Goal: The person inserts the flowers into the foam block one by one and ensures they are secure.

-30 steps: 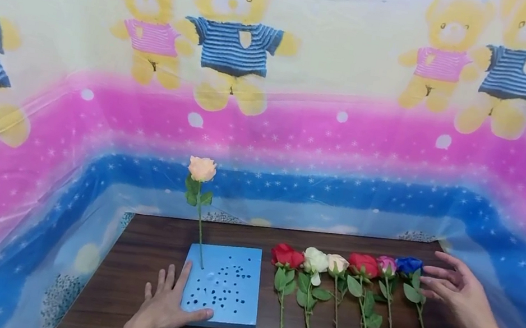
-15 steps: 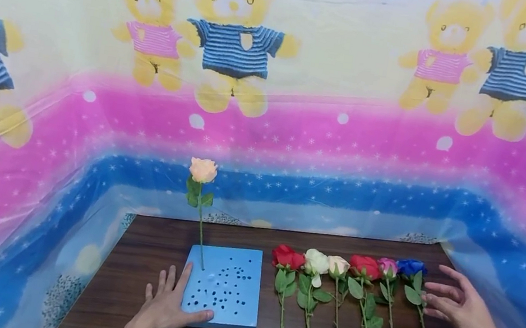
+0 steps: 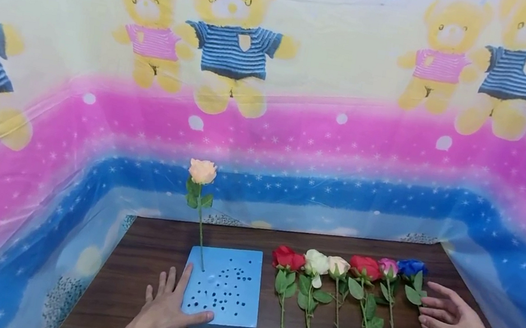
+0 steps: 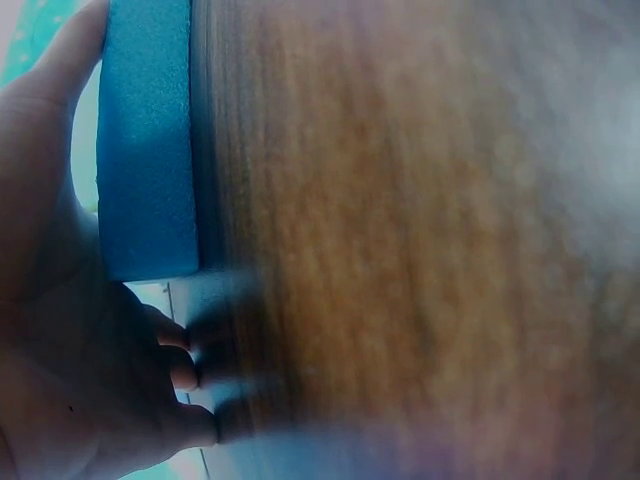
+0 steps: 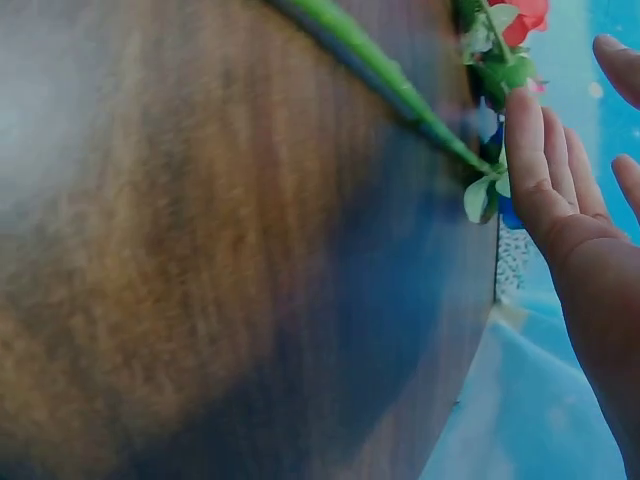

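My left hand (image 3: 163, 305) rests with spread fingers on the near left corner of a blue foam block (image 3: 240, 314) full of small holes. Its thumb lies over the front edge, and the block's side (image 4: 148, 150) shows in the left wrist view. A peach rose (image 3: 203, 172) stands upright in the block, its stem in the far left part. My right hand (image 3: 460, 327), fingers extended and holding nothing, hovers by the stem of the blue rose (image 3: 412, 267), the rightmost in a row lying on the table. In the right wrist view its fingers (image 5: 530, 150) overlap that rose's leaves.
Left of the blue rose lie a pink rose (image 3: 387, 266), a red rose (image 3: 364, 266), a cream rose (image 3: 337, 264), a white rose (image 3: 316, 261) and another red rose (image 3: 287, 257), stems toward me. The dark wooden table (image 3: 148, 249) meets a bear-print cloth (image 3: 308, 137) behind.
My right hand has moved down from beside the blue rose's bloom to beside its stem. The left hand stays on the foam block.
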Demonstrator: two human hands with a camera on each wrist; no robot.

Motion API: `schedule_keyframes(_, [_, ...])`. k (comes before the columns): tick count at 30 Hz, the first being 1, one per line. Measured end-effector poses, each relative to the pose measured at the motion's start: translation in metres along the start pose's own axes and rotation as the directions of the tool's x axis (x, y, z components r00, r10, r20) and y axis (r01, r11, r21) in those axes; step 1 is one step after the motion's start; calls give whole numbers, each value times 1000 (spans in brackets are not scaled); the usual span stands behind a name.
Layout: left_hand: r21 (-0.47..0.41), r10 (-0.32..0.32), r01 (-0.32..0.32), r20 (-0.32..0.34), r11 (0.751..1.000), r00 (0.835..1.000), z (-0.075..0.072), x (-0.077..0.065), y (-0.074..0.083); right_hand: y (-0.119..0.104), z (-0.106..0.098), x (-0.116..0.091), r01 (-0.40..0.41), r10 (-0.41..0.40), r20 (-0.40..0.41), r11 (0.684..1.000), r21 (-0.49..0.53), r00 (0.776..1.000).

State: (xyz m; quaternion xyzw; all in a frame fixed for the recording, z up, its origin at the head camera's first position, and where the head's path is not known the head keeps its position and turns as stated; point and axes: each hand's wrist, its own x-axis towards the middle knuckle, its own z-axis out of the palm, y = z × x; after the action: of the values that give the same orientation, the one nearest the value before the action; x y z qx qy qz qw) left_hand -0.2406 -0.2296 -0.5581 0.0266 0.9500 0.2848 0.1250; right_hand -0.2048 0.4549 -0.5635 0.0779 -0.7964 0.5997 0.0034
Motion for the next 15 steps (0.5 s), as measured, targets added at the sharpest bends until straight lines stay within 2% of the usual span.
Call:
schedule_keyframes(7, [7,-5,5,2,1000,1000,-1,1,0,10,-2,-3,-11,11,0,999,41,1000])
schedule_keyframes(15, [13,-6,6,3,1000,1000,0,0,0,26,0,-9,-80,77,-56,995,-62,995])
